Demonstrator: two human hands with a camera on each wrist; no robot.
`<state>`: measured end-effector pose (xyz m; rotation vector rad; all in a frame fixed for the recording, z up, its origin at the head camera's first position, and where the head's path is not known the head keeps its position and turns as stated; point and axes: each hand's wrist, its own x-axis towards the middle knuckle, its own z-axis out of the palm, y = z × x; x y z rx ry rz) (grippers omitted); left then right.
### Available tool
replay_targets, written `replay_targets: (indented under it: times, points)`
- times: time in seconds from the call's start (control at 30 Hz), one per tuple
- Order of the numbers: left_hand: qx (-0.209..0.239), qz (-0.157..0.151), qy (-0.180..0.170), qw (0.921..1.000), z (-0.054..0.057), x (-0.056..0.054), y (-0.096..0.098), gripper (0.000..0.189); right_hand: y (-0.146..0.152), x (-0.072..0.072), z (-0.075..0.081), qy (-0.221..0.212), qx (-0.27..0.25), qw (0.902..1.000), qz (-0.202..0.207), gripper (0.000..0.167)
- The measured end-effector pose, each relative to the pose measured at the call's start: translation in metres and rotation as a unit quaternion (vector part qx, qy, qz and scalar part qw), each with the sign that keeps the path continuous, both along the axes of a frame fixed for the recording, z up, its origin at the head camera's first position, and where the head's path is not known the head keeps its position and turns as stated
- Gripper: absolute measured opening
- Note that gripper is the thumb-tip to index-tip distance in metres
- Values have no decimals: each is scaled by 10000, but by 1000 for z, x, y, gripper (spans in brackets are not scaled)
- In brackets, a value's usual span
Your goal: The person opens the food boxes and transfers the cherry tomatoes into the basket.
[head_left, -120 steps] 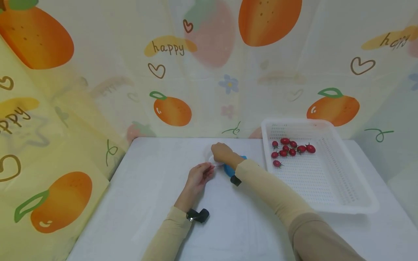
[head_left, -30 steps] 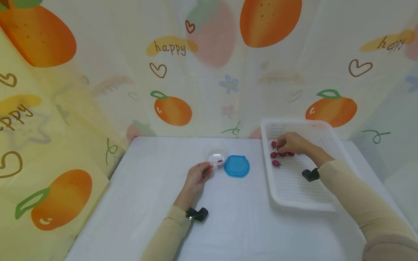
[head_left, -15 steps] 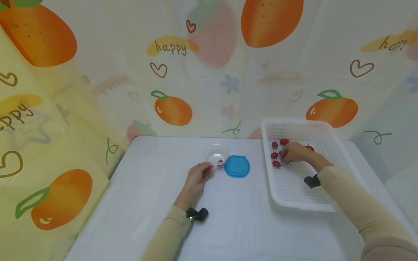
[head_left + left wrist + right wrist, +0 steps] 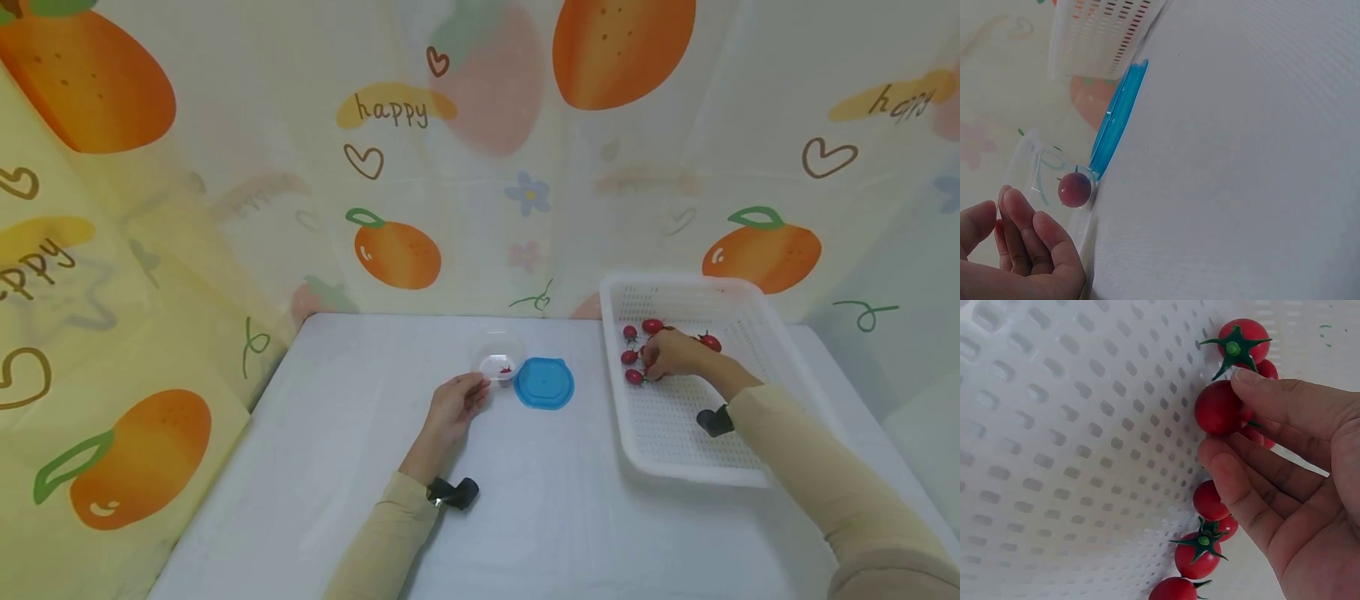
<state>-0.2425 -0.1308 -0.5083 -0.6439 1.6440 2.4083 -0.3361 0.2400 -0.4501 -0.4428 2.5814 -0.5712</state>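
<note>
My left hand (image 4: 452, 404) pinches the near rim of a clear plastic bowl (image 4: 491, 343) on the table. Inside it lies one cherry tomato (image 4: 1074, 190), showing round and dark red through the wall in the left wrist view. Flat to the bowl's right is a blue lid (image 4: 544, 383). Over in the white perforated basket (image 4: 705, 454), my right hand (image 4: 673, 352) holds a cherry tomato (image 4: 1221, 408) between thumb and fingertips. Other cherry tomatoes, including a green-topped tomato (image 4: 1241, 344), surround the fingers; the hand covers several of them in the head view.
The basket takes up the right side of the white-covered table (image 4: 555, 517). Behind the table hangs a fruit-printed curtain (image 4: 465, 192), and a yellowish sheet (image 4: 112, 333) closes off the left side.
From over the bowl, my right hand has moved right into the basket, uncovering the lid. It has since shifted slightly toward the near tomatoes. My left hand has stayed at the bowl.
</note>
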Motion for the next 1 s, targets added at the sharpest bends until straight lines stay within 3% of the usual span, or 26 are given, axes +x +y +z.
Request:
replay_targets:
  times: [0.27,0.43,0.73,1.0]
  points:
    - [-42,-82,64,9999,1,1,-1,30,0,1,8,176,133,9997,-130,30]
    - [-34,-108,41,9999,1,1,-1,31,0,-3,15,445,89,9990,-53,23]
    - [0,-80,32,10000,0,1,-1,32,-23,-13,45,1037,-54,9945,141,26]
    - [58,-41,15,10000,-1,0,-1,32,-55,-24,70,1219,-136,9922,229,30]
